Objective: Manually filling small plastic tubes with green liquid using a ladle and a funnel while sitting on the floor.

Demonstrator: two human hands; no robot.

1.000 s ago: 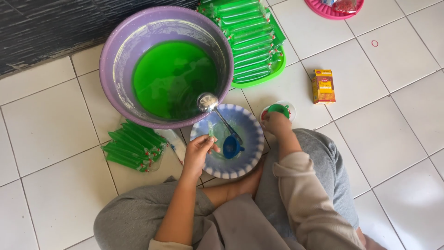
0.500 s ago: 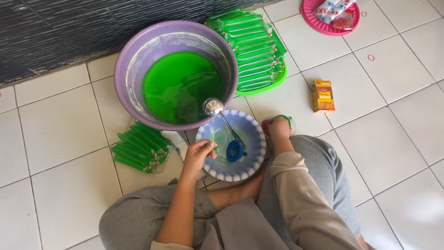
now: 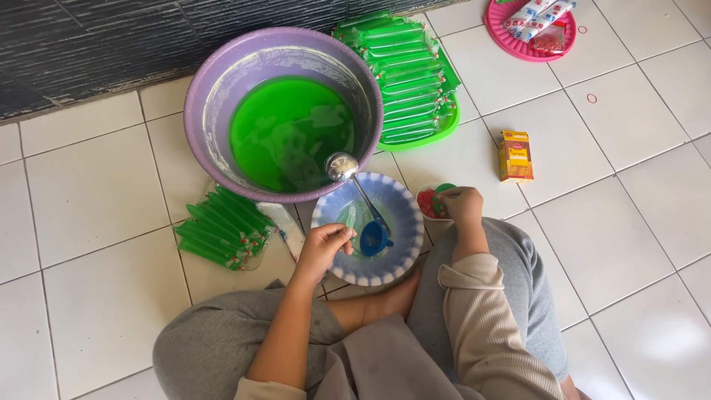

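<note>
My left hand [image 3: 323, 249] rests at the near rim of a blue and white bowl [image 3: 400, 259], fingers pinched on a thin clear plastic bag [image 3: 349, 220] lying in it. A blue funnel [image 3: 374, 238] sits in the bowl, and a metal ladle [image 3: 342, 167] leans from it onto the purple basin [image 3: 200, 96] of green liquid [image 3: 285, 130]. My right hand [image 3: 461, 204] is curled over a small tub of red rubber bands [image 3: 427, 201] with a green lid, just right of the bowl. What its fingers hold is hidden.
A green tray [image 3: 415, 141] of filled green tube bags lies behind the bowl, and a loose pile of the same bags [image 3: 222, 227] lies to the left. An orange box [image 3: 515, 155], a pink plate [image 3: 511, 44] of packets and a dark wall [image 3: 89, 52] are around. My crossed legs are below.
The view has tilted a little, so everything sits lower in the picture. Both hands stay where they were, the left at the bowl and the right at the small tub.
</note>
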